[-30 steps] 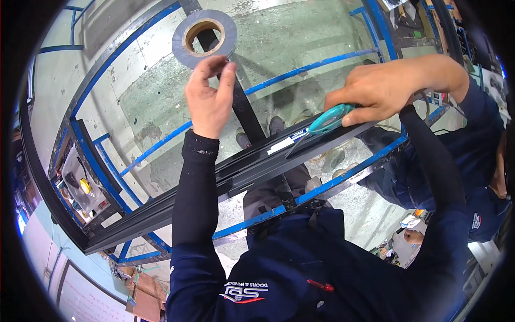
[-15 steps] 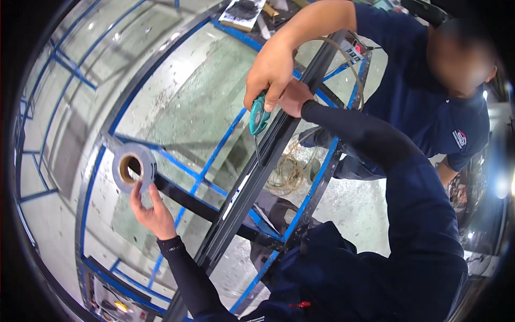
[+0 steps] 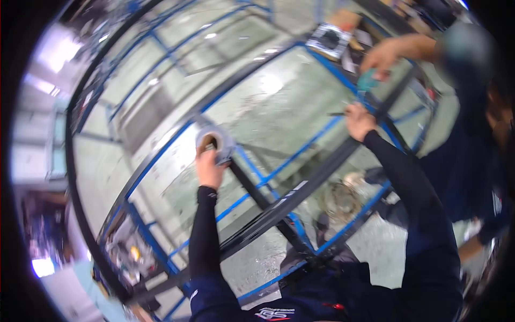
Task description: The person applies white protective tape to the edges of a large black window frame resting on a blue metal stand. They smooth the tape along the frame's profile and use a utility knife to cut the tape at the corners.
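My left hand (image 3: 210, 169) grips a wide roll of silvery-grey tape (image 3: 225, 146), its fingers at the brown core. The roll is held over the blue and black frame (image 3: 308, 140), beside a dark crossbar. Past the far side of a long black profile (image 3: 292, 204), my right hand (image 3: 358, 122) is closed; a thin dark piece juts out to its left, too blurred to name. Just beyond it, a co-worker's hand (image 3: 382, 56) holds a teal hand tool (image 3: 368, 80), also smeared by motion.
A coil of pale hose or cable (image 3: 342, 197) lies on the floor beneath the frame. Cardboard (image 3: 343, 20) and a black-and-white sheet (image 3: 328, 39) are at the far corner. The co-worker stands on the right. Assorted small items (image 3: 134, 255) sit at the lower left.
My view has swung, shifting the scene. My right hand has come away from beside the co-worker's hand, and the teal tool has left the black profile. My left hand now grasps the tape roll more fully.
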Tool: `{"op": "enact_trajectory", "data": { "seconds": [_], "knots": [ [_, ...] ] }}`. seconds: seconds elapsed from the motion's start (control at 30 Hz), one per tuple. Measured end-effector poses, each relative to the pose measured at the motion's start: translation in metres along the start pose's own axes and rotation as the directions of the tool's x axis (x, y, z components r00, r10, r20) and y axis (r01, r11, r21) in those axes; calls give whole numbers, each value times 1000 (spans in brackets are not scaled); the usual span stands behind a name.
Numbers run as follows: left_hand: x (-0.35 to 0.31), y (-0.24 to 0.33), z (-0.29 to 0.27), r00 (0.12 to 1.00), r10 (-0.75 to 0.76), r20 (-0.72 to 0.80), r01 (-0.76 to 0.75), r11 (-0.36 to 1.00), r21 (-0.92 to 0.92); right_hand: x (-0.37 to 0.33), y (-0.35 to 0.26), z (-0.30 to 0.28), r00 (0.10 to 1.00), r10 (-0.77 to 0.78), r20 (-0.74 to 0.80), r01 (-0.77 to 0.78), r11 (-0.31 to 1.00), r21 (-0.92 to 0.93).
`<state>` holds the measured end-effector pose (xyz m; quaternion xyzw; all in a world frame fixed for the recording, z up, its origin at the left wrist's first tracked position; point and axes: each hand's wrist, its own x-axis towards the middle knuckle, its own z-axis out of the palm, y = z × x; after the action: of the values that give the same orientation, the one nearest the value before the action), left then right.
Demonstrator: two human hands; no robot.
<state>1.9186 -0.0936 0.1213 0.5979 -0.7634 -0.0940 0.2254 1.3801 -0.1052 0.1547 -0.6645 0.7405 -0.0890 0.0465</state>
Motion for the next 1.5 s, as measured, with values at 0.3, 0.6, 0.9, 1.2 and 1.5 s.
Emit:
{"op": "enact_trajectory", "data": {
  "seconds": [0.3, 0.6, 0.9, 1.2, 1.5],
  "knots": [
    [-156, 137, -181, 900, -278, -337, 107, 888, -447, -28, -20, -33, 981, -114, -159, 137, 980, 141],
    [-423, 265, -203, 542, -809, -227, 22, 284, -958, -281, -141, -67, 978, -141, -157, 194, 309, 931],
    [-545, 420, -83, 417, -788, 454, 365, -312, -877, -547, 20, -44, 860, -135, 492, -504, -78, 860],
    [-558, 432, 1, 504, -342, 793, 844, -2, -537, -750, 132, -68, 972, 76, 221, -219, 629, 746],
    [-563, 506, 64, 467, 48, 883, 485, 821, -301, -1151, 296, 14, 143, 969, 199, -929, 63, 364]
  ]
}}
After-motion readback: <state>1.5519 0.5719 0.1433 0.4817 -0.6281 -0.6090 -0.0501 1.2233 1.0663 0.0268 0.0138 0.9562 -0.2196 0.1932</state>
